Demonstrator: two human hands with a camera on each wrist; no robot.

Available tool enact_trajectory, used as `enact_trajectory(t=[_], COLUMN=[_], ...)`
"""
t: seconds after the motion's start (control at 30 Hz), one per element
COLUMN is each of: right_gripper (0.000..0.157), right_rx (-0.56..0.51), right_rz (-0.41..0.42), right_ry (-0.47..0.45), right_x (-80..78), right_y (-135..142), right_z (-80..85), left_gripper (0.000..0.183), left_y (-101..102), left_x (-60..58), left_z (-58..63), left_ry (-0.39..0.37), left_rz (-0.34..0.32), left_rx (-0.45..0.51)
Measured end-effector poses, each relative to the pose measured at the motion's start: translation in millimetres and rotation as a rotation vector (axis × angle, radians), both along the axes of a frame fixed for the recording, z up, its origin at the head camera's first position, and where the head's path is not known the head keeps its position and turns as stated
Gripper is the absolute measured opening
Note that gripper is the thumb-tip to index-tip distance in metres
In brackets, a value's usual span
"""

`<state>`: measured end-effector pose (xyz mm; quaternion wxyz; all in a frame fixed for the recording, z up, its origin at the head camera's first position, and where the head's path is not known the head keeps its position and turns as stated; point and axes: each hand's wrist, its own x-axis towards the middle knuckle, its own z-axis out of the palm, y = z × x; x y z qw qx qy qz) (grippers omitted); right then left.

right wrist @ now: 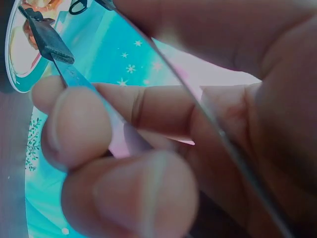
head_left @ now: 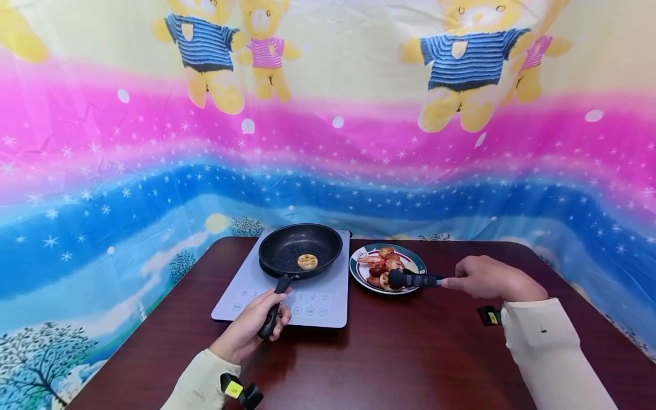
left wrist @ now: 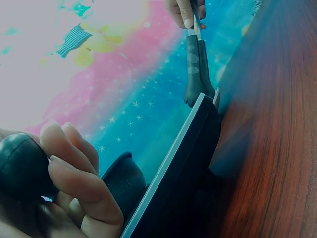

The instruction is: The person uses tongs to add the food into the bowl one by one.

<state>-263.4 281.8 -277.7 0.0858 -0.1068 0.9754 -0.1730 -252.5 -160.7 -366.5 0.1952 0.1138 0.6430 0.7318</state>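
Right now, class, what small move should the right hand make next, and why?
Probably bring the black-tipped metal tongs over to the round black frying pan, because one pale, holed lotus-root slice lies there, while other food sits on the round, green-rimmed white plate.

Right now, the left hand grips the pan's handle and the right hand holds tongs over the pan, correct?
Not quite: the tongs in the right hand are over the plate, not over the pan, as the head view shows. The rest stands.
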Motion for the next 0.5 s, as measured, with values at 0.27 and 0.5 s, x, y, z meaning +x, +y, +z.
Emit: enact_trajectory(t=[0.27, 0.5], right_gripper=[0.031, 0.037], right_rx=[-0.001, 0.086], right_rz=[0.006, -0.007], right_ry=[0.016, 0.091], right_x=[2.5, 7.1], right_y=[-7, -23], right_z=[-0.8, -1.7], left_gripper=[0.057, 0.057], left_y=[0, 1], left_x=[-0.5, 0.2], left_z=[-0.2, 1.1], left_ry=[-0.002, -0.001], left_rz=[-0.003, 0.001], left_rx=[0.002, -0.005])
